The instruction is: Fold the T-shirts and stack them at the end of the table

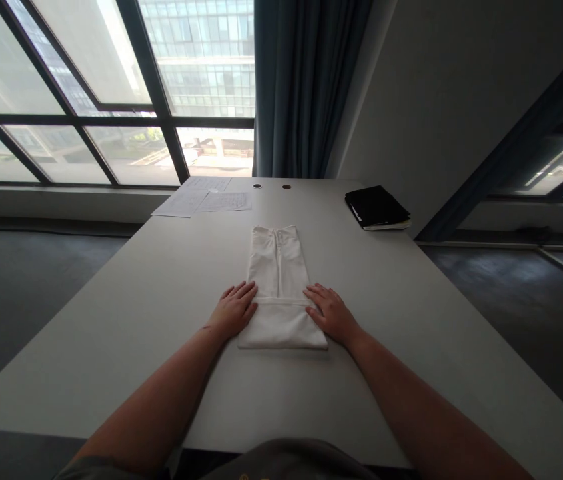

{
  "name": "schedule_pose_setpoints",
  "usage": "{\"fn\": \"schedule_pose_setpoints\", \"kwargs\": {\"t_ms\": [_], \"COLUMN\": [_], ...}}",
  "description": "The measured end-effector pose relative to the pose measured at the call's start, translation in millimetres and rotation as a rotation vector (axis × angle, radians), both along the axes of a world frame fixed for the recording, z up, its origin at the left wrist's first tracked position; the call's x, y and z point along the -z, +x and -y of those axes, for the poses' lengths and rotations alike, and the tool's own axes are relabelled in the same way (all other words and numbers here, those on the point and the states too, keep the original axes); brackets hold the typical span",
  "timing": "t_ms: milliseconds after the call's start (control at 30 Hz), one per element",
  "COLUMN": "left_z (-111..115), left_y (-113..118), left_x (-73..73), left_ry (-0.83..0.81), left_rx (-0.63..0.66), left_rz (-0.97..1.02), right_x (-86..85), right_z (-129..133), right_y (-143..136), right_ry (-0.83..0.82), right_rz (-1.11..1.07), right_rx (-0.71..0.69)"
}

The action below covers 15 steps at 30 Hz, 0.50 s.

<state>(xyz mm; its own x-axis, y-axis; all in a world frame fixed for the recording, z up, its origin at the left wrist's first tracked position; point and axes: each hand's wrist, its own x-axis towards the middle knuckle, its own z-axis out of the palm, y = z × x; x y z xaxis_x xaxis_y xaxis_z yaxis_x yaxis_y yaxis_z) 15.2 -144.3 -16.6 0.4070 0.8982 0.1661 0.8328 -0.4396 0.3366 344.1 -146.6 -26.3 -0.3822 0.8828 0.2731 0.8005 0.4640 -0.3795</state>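
Note:
A white cloth garment lies flat in the middle of the table, folded into a long narrow shape. Its near end is turned up over itself, leaving an edge across the middle, and a seam runs up the far part. On its left edge rests my left hand, fingers stretched out and touching the cloth. Along the opposite edge, my right hand lies with its fingers extended onto the fabric. Neither hand grips the cloth; both are at the level of the fold.
The garment lies on a large white table. Sheets of paper lie at its far left, and a black folder at the far right. Two small round discs sit near the back edge. Beyond stand a dark blue curtain and windows.

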Motion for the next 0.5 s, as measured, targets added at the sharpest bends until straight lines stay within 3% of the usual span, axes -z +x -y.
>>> {"fn": "schedule_pose_setpoints", "kwargs": {"t_ms": [233,500], "left_z": [6,72], "left_y": [-4,-10], "left_x": [-9.3,-11.5], "left_ry": [-0.048,0.008], "left_rx": [0.027,0.073], "left_rz": [-0.087,0.011], "right_x": [-11.2,-7.7], "right_z": [10,78], "right_y": [-6,7], "right_ry": [-0.087,-0.059], "right_rz": [0.074,0.04], "right_rx": [0.025,-0.07]}}
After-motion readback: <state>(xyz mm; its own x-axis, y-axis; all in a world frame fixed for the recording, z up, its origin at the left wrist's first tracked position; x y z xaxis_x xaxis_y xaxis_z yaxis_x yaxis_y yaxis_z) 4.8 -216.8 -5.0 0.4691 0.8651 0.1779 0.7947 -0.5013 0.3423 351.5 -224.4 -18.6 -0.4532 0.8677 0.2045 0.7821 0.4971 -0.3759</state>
